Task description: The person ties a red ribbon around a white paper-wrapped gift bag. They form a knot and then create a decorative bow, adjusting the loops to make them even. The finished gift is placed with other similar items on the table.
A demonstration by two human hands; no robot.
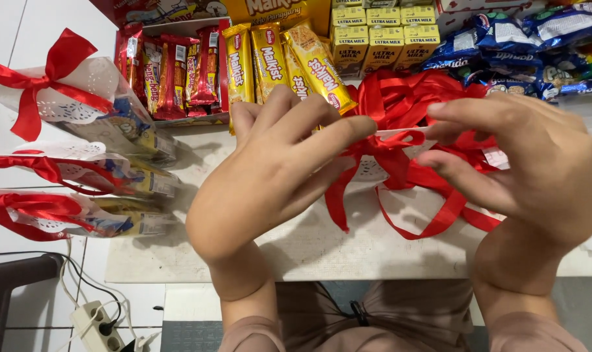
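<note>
Left hand (276, 173) and right hand (524, 166) each pinch, grip nearly closed, the glossy red satin ribbon bow (393, 153).

Both hands (276, 169) (524, 163) raised, fingers pinching inward

Red ribbon bow (392, 151) — glossy, loops trailing

Bright, even indoor light from above. Soft shadows fall beneath the hands (276, 169) onto the pale counter (322, 251). Glare glints on the shiny snack wrappers (178, 72). Hands look slightly soft; edges bend slightly from a wide lens.
</note>
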